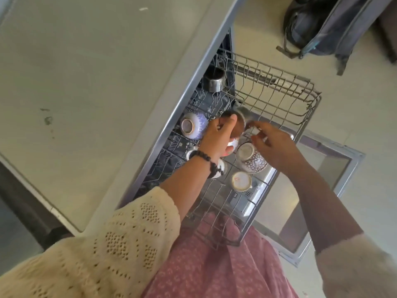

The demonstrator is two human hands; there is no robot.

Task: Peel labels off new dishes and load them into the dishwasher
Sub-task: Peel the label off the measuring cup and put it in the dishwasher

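Observation:
The dishwasher's upper wire rack (279,87) is pulled out below me. My left hand (217,136), a beaded bracelet on its wrist, grips a brown bowl (238,124) just over the rack's middle. My right hand (272,145) is beside the bowl's rim, thumb and fingertips pinching a small pale scrap (254,131) that looks like a label. Upside down in the rack are a blue-and-white bowl (193,125), a brown-dotted cup (251,159) and a small gold-rimmed white cup (241,181). A black-and-white cup (221,168) is partly hidden under my left wrist.
A steel cup (214,81) stands at the rack's back, under the countertop (86,82) edge. The dishwasher door (322,190) lies open beneath the rack. A dark backpack (322,24) sits on the floor beyond. The rack's far right rows hold nothing.

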